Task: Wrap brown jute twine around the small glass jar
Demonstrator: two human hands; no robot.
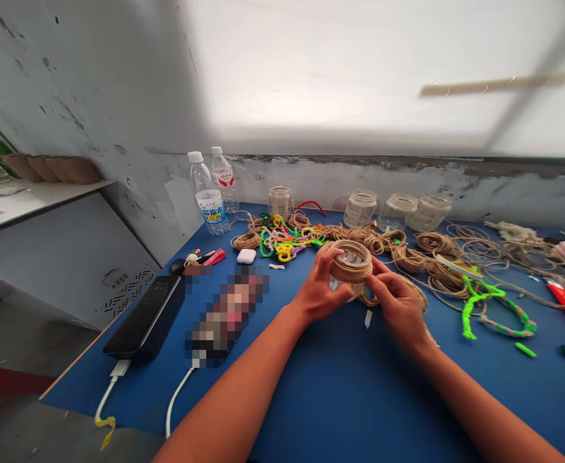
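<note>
While I watched through the head camera, the left grip (318, 290) was clamped on the left side of the jar (351, 262), fingers curled round its wall. The right grip (398, 307) was closed on the jar's right side, thumb and forefinger pinching the twine (347, 271) wound about it. The jar sat between both grips, low over the blue counter (340, 392), its open mouth up; I could not tell whether its base touched.

Loose coils (408, 257) of the same cord lay just behind and right of the jar. A heap of coloured pipe cleaners (282, 239) lay behind it to the left. Four bare glasses (360, 208) stood well behind the jar, along the wall. Two bottles (212, 204) stood farther left of those. A white case (246, 256) lay left of the jar, and a black box (145, 316) well left of it, nearer me. A green stem (475, 302) lay right of the jar.
</note>
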